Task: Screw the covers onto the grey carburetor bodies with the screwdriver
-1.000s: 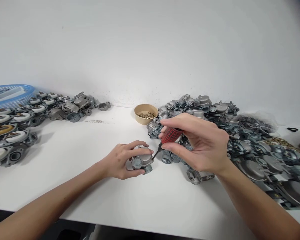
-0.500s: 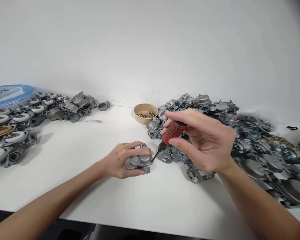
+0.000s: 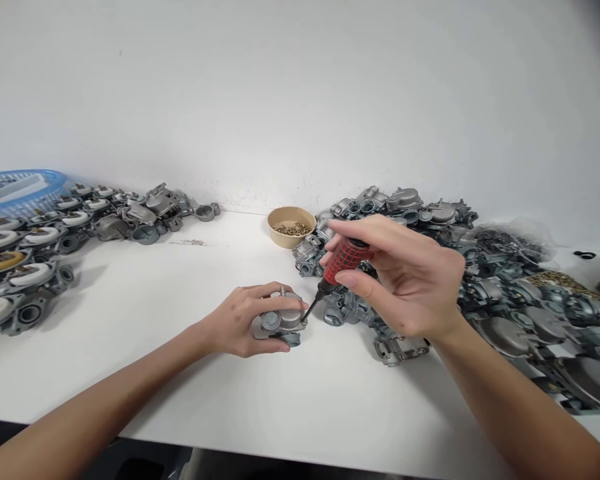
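Note:
My left hand is wrapped round a small grey metal carburetor on the white table, its rounded cover facing up. In my right hand is a screwdriver with a red and black handle, held slanting down to the left. The tip meets the right edge of the carburetor, where a small screw head seems to show. Just beyond, a round tan tub holds many small brass-coloured screws.
More carburetors are heaped to the right, partly behind my right hand. On the left stand rows of carburetors with white rings, beside a blue basket. Loose brass screws and a clear plastic bag lie at far right.
My right hand and the screwdriver have shifted slightly left, and the tip has moved up a little at the carburetor's edge. My left hand holds the carburetor in the same place.

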### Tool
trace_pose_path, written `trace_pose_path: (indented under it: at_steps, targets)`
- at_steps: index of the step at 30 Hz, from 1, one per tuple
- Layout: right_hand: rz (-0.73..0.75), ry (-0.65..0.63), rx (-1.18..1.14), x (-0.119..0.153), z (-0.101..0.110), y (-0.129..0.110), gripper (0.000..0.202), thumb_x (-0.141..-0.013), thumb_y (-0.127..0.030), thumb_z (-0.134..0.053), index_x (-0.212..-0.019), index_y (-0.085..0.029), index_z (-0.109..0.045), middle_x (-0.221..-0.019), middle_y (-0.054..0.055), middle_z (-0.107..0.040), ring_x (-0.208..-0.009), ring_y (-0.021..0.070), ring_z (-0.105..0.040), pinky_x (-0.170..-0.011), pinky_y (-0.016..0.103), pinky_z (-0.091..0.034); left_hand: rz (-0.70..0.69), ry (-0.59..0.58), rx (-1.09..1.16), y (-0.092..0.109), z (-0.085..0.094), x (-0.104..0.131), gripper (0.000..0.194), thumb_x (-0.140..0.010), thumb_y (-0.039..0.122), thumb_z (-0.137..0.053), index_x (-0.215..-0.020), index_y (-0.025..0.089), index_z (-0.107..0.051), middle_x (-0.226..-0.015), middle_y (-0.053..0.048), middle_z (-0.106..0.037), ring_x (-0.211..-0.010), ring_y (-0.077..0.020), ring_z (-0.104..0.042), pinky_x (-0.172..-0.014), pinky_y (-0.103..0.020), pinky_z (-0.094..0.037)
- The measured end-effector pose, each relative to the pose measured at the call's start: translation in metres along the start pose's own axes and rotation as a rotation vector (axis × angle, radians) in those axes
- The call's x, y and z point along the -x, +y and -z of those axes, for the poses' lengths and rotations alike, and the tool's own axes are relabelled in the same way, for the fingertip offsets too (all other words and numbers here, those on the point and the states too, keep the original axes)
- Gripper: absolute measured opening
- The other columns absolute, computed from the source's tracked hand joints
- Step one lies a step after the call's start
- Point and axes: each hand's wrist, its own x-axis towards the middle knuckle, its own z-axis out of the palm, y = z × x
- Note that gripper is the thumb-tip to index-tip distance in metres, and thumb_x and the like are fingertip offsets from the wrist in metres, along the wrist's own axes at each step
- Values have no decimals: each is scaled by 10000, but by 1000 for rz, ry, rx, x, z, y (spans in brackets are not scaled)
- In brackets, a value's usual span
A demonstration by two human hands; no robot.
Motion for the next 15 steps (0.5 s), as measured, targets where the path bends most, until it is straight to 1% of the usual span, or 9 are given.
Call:
trace_pose_path:
  at_steps: [4,8,12,15]
  targets:
    - [-39,24,-17,0,2,-1,582,-856,6,-675,-1370,-268,-664,-1107,62,-699,-901,196,-687,-696,361,-647,10,-5,-9,0,0,0,611,-840,449,-815,-1372,252,-588,-1295,-129,-644,-1037,-254,-701,-915,-349,-564]
    - [-37,-1,-6,1,1,1,576,-861,-15,-682,-1381,-263,-653,-1045,60,-712,-904,202,-678,-692,367,-635,-1,0,-11,-1,-1,0,614,-836,466,-821,-1364,257,-587,-1292,-126,-648,-1048,-252,-701,-914,-340,-567]
    - [-19,-40,44,1,-2,3,540,-878,-29,-679,-1376,-236,-656,-992,63,-724,-912,204,-671,-722,372,-615,-43,37,-27,-3,-3,-1,630,-834,479,-823,-1369,264,-567,-1279,-121,-656,-1034,-247,-706,-897,-334,-571]
    - [-8,-20,34,1,-2,1,553,-877,-27,-677,-1379,-257,-654,-995,54,-724,-903,201,-675,-720,368,-619,-63,55,-25,-2,-4,-1,614,-841,483,-815,-1355,255,-570,-1254,-125,-666,-1016,-244,-706,-875,-331,-574]
